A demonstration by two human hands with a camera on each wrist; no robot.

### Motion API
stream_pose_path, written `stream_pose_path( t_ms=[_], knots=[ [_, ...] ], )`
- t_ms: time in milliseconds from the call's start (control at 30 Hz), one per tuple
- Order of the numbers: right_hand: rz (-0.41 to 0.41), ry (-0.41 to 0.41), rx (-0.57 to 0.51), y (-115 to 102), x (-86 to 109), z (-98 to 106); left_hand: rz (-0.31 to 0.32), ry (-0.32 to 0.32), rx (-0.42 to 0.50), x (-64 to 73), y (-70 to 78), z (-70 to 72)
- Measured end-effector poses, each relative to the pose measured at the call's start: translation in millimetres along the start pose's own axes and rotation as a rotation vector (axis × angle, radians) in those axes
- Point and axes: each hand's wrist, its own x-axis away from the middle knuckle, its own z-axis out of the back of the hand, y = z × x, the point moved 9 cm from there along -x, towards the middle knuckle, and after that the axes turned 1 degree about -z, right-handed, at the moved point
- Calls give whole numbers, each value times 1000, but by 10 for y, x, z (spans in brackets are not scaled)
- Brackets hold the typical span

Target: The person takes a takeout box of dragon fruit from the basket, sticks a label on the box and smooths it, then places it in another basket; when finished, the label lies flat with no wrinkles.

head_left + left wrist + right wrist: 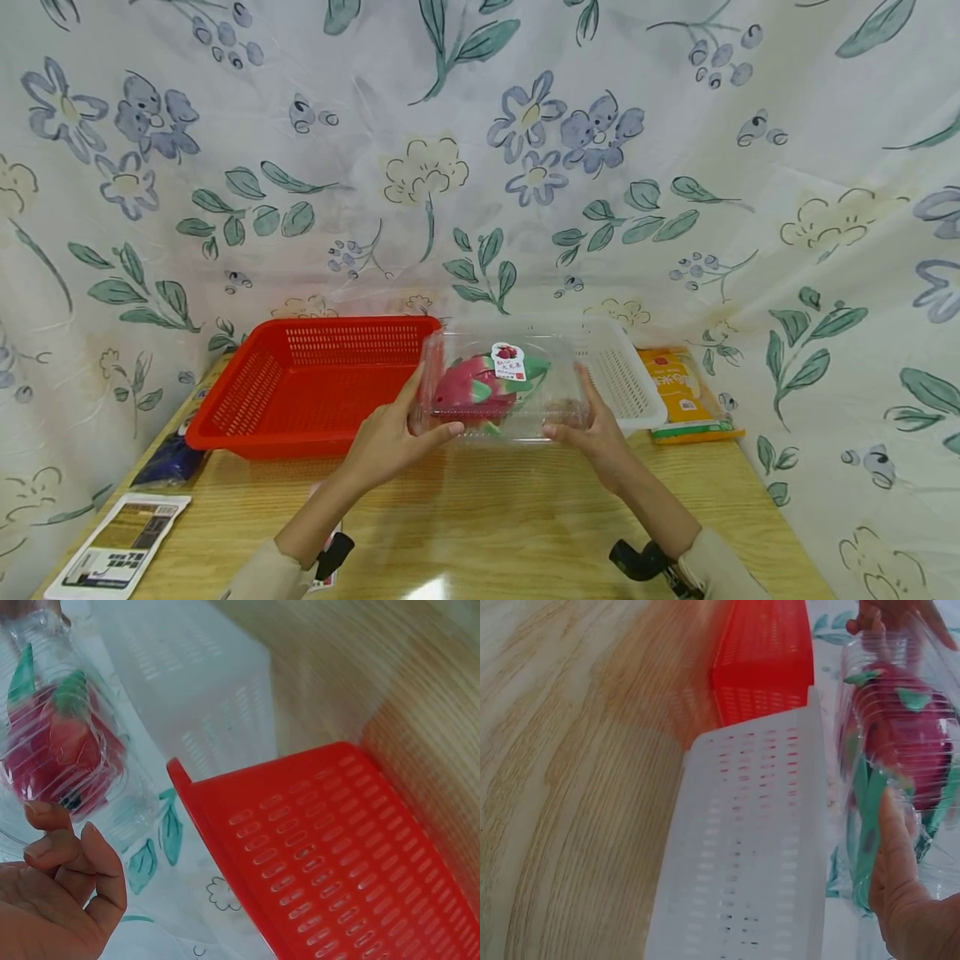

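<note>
A clear plastic clamshell box (551, 392) with a pink and green dragon fruit (476, 387) inside is held up between both hands, above the baskets' front edges. On its lid is a white label (509, 361) with a fruit picture. My left hand (393, 437) grips the box's left end, thumb along the front. My right hand (596, 433) grips the right end, its thumb at the lower front corner. In the left wrist view the left fingers (56, 859) curl at the box's end; the right wrist view shows the right hand (904, 889) against its side.
Behind the box stand a red slotted basket (315, 442) on the left and a white slotted basket (637, 400) on the right. An orange packet (686, 396) lies far right. On the left are a dark blue bag (171, 460) and a white-edged pouch (120, 546) on the wooden table (480, 517).
</note>
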Motion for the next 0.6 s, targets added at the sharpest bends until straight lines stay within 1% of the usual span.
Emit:
stream_pose_path(
  t_ms=[267,600],
  knots=[
    [-11,9,7,6,-35,51,8,-5,-17,-42,29,-5],
    [0,-4,-36,-7,-68,62,22,-14,-17,-89,24,-22]
  ],
)
